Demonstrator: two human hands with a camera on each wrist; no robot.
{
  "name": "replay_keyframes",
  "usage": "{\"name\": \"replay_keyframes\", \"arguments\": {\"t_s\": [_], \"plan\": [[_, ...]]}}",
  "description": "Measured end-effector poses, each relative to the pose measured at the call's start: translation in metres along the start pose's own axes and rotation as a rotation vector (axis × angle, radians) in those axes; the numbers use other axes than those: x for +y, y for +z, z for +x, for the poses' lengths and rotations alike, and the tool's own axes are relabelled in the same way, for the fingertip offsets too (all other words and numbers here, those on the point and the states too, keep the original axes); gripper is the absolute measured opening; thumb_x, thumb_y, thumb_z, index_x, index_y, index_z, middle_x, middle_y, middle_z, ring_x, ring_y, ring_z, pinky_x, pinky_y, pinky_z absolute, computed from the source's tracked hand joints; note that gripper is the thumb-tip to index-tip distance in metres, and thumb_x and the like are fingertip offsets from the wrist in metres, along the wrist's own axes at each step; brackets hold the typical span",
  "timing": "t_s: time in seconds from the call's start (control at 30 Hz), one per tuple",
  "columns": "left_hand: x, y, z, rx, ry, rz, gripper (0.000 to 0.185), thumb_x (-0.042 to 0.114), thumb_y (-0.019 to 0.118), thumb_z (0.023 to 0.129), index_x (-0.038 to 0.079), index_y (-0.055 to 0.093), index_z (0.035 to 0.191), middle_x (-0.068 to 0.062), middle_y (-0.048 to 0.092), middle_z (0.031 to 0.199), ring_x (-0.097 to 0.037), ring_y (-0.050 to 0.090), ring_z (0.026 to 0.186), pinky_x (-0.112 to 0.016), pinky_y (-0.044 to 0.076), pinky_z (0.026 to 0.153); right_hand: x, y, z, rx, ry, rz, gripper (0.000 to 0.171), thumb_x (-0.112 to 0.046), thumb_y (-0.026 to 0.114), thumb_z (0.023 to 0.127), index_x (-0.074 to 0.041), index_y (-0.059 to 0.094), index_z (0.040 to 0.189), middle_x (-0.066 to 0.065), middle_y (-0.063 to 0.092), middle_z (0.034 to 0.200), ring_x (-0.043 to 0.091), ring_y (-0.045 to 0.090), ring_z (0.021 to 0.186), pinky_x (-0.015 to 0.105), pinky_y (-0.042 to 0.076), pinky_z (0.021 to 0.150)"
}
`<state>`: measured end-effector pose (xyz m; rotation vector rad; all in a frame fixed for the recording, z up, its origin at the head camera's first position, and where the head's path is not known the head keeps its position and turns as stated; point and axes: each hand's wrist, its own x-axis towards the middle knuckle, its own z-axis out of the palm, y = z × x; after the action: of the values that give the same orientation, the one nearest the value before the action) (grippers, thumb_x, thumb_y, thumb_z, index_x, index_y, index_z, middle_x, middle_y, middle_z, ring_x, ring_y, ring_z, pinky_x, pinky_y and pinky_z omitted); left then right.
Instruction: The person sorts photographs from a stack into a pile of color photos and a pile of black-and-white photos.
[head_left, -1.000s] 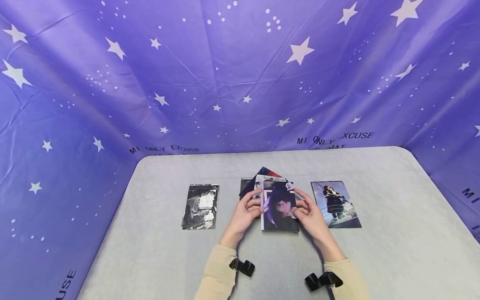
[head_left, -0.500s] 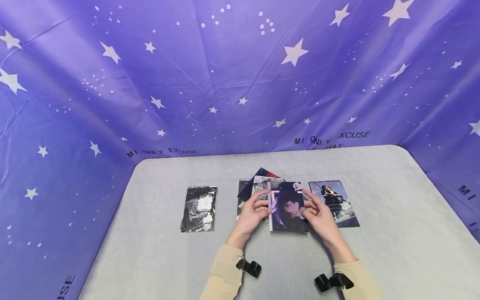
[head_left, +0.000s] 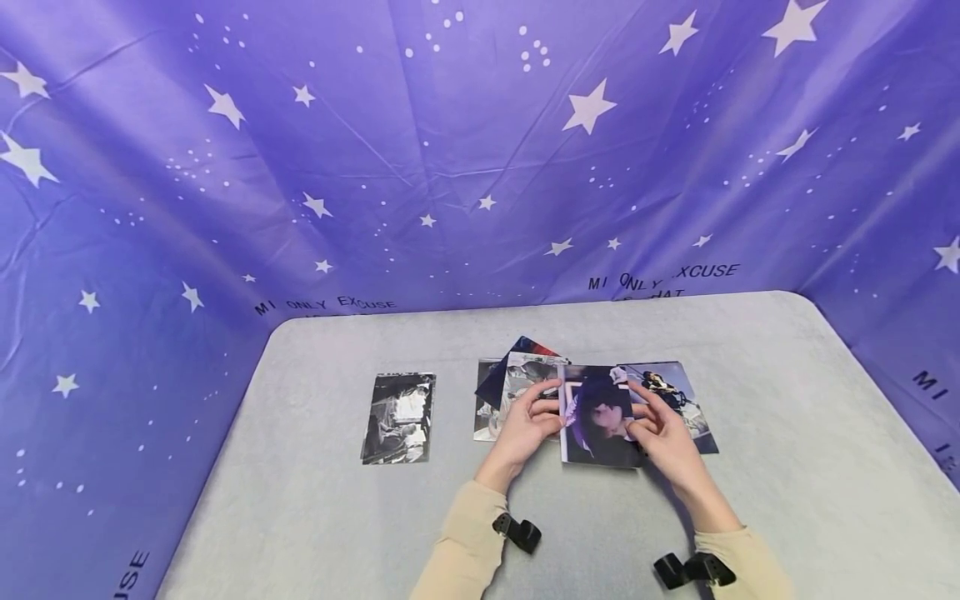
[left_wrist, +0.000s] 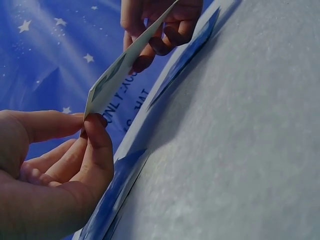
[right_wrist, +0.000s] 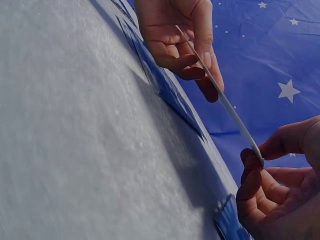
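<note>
A photo print (head_left: 596, 417) with a dark, purple-toned portrait is held up above the table between both hands. My left hand (head_left: 529, 429) pinches its left edge between thumb and fingers. On the opposite edge, my right hand (head_left: 666, 435) pinches it the same way. Seen nearly edge-on, the print (left_wrist: 117, 70) looks thin in the left wrist view, and I cannot tell whether it is one sheet or several. Behind the left hand lies a loose, fanned pile of photos (head_left: 517, 379), partly covered. A blue-sky photo (head_left: 693, 412) lies behind the right hand, partly hidden.
A black-and-white photo (head_left: 399, 418) with a glossy surface lies apart on the left of the grey table (head_left: 300, 508). Purple star-patterned cloth (head_left: 480, 150) rises behind the table and along its sides. Black camera straps (head_left: 517, 532) sit on both wrists.
Both hands have carried the portrait print to the right, away from the fanned pile and partly in front of the blue-sky photo. More of the pile's top black-and-white photo shows.
</note>
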<state>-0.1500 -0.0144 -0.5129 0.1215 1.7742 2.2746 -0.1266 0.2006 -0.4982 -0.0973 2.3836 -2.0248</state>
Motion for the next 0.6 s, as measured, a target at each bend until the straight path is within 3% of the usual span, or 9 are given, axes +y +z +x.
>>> {"name": "replay_keyframes", "arguments": {"t_s": [0.37, 0.6], "plan": [[-0.006, 0.02, 0.011, -0.004, 0.001, 0.001, 0.057, -0.019, 0.059, 0.079, -0.003, 0.05, 0.134, -0.027, 0.064, 0.105, -0.01, 0.062, 0.072, -0.029, 0.056, 0.067, 0.002, -0.024, 0.005, -0.017, -0.036, -0.113, 0.059, 0.016, 0.051, 0.086, 0.01, 0.035, 0.143, 0.029, 0.057, 0.107, 0.004, 0.06, 0.075, 0.017, 0.047, 0.06], [-0.008, 0.035, 0.017, 0.008, 0.015, 0.067, 0.058, -0.018, 0.061, 0.077, -0.003, 0.053, 0.132, -0.023, 0.067, 0.101, -0.015, 0.065, 0.073, -0.032, 0.057, 0.07, 0.006, -0.036, 0.007, 0.01, -0.055, -0.137, 0.055, 0.017, 0.052, 0.085, 0.017, 0.037, 0.138, 0.015, 0.056, 0.1, 0.001, 0.059, 0.072, 0.016, 0.044, 0.054]]}}
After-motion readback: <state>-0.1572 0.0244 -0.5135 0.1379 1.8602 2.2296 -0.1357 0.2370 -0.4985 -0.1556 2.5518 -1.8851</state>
